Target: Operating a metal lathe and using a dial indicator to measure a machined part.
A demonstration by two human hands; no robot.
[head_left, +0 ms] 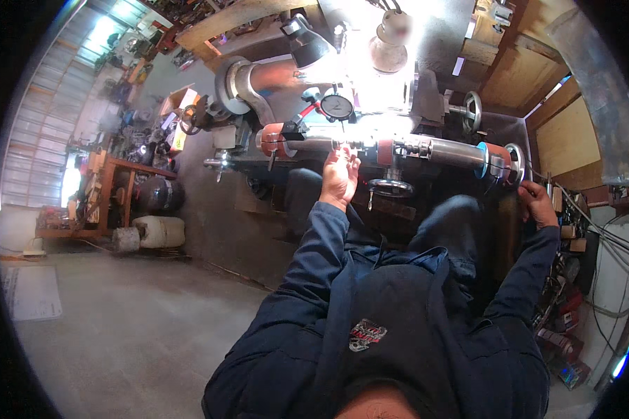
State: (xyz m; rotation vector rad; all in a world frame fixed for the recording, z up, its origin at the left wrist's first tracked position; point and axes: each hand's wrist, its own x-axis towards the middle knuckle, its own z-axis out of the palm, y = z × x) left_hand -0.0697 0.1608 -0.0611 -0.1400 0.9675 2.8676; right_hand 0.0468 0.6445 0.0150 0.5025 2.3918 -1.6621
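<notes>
A long metal shaft lies across the machine in front of me. My left hand reaches up to its middle, fingers curled against it just below a round dial indicator. The indicator's stem points down at the shaft, and a red arm adjoins it. At the machine's right end is a metal handwheel beside an orange-red collar. My right hand is by that wheel's lower rim with bent fingers; what they close on is too small to make out.
A second handwheel hangs below the shaft, near my knees. Behind it, a lamp and a bright glare cover part of the machine. Cables run along the right wall. A wooden rack and a pale tank stand at left.
</notes>
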